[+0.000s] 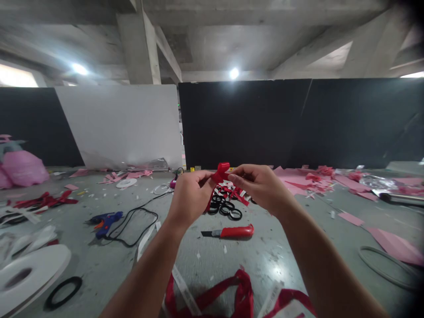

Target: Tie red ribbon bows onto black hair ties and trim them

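Observation:
Between my two raised hands is a looped piece of red ribbon point(223, 168). My left hand point(191, 193) pinches it from the left, with a tail hanging below the fingers. Thumb and forefinger of my right hand point(256, 183) close on its right side. Just beyond and below lie several black rings point(227, 208) and red ribbon pieces with white strips. A red-handled utility knife point(236, 231), blade pointing left, rests on the grey tabletop point(218, 256) nearer to me. More dark red ribbon point(243, 291) and a white printed ribbon point(185, 289) lie at the near edge.
On the left are a blue glue gun point(107, 222) with its black cord, a white ribbon spool point(39, 269) and a black ring point(62, 293). Pink paper scraps point(298, 180) cover the right side. Black and white panels point(265, 123) stand along the back.

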A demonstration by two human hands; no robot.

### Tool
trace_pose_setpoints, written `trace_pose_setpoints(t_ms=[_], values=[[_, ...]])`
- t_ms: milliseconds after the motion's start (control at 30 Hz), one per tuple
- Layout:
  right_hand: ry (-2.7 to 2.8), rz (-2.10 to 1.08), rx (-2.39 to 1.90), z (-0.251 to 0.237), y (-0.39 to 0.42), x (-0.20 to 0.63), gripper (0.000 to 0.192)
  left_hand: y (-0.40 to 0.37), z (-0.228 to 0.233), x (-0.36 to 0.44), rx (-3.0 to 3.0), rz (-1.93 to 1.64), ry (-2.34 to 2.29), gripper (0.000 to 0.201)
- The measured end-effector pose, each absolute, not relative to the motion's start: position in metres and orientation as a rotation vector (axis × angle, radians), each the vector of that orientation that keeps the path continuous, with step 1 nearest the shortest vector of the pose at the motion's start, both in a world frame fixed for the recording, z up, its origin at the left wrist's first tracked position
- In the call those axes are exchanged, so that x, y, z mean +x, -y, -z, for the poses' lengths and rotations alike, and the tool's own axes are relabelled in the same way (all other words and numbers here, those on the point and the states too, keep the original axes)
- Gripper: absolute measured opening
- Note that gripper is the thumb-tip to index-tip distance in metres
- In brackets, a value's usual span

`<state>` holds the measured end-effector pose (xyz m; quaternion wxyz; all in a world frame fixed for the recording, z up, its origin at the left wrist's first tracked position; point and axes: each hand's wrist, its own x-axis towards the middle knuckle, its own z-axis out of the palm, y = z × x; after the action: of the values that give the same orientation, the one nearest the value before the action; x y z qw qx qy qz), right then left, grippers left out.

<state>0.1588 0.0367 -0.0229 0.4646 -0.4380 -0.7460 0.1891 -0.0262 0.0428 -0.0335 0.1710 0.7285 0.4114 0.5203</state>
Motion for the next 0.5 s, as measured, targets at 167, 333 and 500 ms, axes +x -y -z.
trace_pose_setpoints(t_ms=[167, 333, 500], values=[[1.939, -0.397, -1.124, 0.019, -0.028, 0.161, 0.025, -0.042, 0.034, -0.023, 2.151, -1.576, -1.364, 0.022], [1.869, -0.273, -0.984, 0.018, -0.027, 0.154, 0.017, -0.041, 0.035, -0.021, 2.217, -1.495, -1.213, 0.02], [1.889, 0.058, -0.935, 0.019, -0.026, 0.151, 0.01, -0.04, 0.037, -0.02, 2.199, -1.422, -1.096, 0.019]])
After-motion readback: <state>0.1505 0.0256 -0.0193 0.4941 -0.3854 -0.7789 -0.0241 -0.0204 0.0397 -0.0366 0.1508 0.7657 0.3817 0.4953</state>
